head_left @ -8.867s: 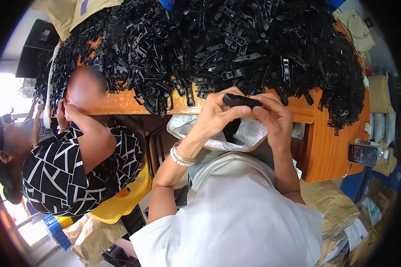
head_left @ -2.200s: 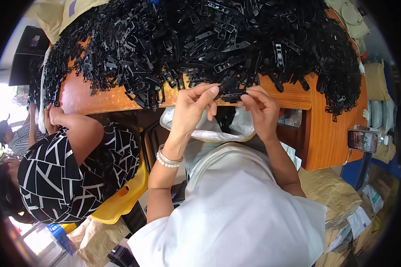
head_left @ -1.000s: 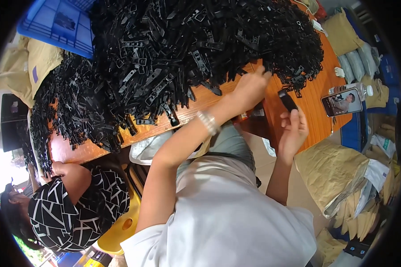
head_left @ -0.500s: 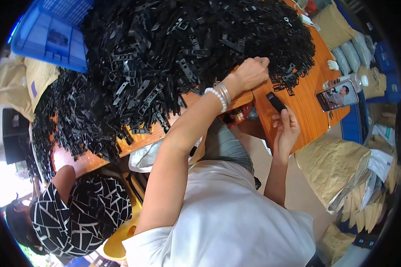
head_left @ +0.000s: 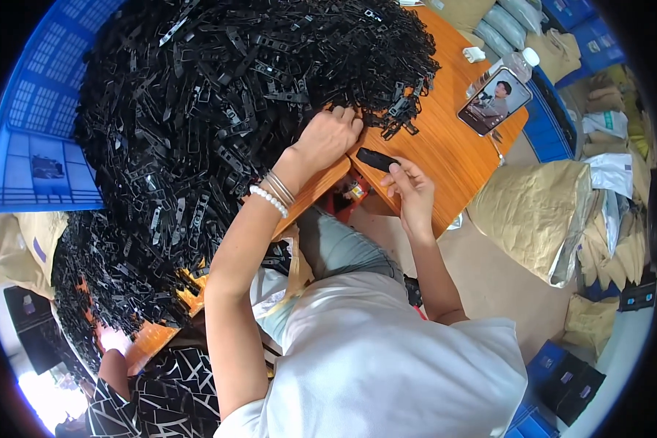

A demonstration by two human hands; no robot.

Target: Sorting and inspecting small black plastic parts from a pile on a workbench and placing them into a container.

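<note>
A huge heap of small black plastic clip-like parts (head_left: 219, 109) covers most of the wooden table. My left hand (head_left: 332, 135) rests at the heap's right edge, its fingers curled downward, a white bead bracelet and metal bangles on the wrist. Whatever those fingers may hold is hidden beneath them. In my right hand (head_left: 415, 193), a slim black plastic piece (head_left: 377, 159) is pinched between thumb and fingers. It points left toward my left hand, just above the table edge, and the two hands are slightly apart.
A phone (head_left: 495, 101) leans against a clear bottle (head_left: 517, 66) on the wooden tabletop (head_left: 445, 157). Blue plastic crates (head_left: 40, 171) stand at the left. Brown paper sacks (head_left: 536, 215) lie at the right. Someone in a black-and-white patterned top (head_left: 160, 398) sits at lower left.
The view has swung, so the table and heap appear farther left. The black piece in my right hand has tipped flatter and nearer my left hand, which stays at the heap's edge.
</note>
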